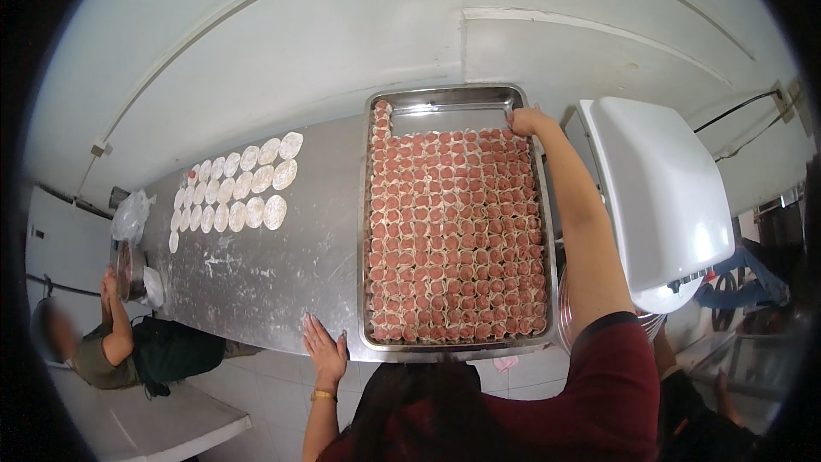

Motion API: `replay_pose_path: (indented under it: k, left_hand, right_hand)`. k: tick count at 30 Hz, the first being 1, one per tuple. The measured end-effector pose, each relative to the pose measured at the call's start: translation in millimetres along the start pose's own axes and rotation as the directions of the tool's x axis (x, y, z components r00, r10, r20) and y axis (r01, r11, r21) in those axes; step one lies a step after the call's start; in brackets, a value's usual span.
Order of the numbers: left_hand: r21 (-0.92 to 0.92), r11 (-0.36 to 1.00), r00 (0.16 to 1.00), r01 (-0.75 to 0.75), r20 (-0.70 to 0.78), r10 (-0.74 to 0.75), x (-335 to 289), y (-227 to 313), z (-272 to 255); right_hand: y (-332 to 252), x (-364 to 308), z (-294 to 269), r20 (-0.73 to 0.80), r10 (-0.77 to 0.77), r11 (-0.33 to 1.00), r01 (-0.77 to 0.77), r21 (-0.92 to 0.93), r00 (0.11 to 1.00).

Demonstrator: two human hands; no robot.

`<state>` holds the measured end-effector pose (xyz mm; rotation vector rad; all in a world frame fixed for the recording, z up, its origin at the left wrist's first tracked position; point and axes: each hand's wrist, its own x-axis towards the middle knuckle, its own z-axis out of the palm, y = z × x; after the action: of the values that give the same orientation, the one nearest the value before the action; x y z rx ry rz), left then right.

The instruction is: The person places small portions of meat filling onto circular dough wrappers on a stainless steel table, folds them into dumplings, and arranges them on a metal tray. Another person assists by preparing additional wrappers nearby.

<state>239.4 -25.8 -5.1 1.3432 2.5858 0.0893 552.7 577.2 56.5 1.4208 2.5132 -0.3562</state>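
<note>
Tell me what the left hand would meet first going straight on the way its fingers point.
Across the white-smeared metal table, the left hand would probably meet the rightmost round wrapper of the nearest row, though it might just miss its right edge.

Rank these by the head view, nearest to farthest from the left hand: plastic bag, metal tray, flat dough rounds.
From the left hand:
1. Metal tray, just to its right.
2. Flat dough rounds, ahead and left.
3. Plastic bag, farthest left.
</note>
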Motion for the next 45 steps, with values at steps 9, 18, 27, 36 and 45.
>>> replay_pose_path:
  k: [9,18,27,36,45]
  left_hand:
    - [-0.018,1.0,1.0,0.007,0.016,-0.007,0.0,2.5,-5.4]
    - [-0.034,0.994,0.993,-0.102,-0.068,0.1,5.1,-9.5,-1.3]
    - [-0.29,0.832,0.881,-0.473,-0.134,0.454,42.6,-79.7,-42.0]
    - [-0.505,0.714,0.862,-0.485,-0.142,0.486,80.2,-242.5,-110.7]
    - [-0.677,0.681,0.961,-0.278,-0.197,0.195,126.7,-340.5,-116.0]
  right_hand:
    - [2.0,2.7,-6.5,-0.092,0.048,0.997,-0.043,0.056,0.995]
    - [10.3,-32.3,-63.8,-0.477,0.045,0.93,0.137,0.34,0.878]
    - [-85.9,-146.6,-40.5,-0.375,0.227,0.83,0.023,0.558,0.899]
    - [-300.0,-197.9,37.5,-0.389,0.129,0.727,0.18,0.663,0.912]
    - [-540.6,-230.3,132.1,-0.412,-0.215,0.715,0.43,0.551,0.886]
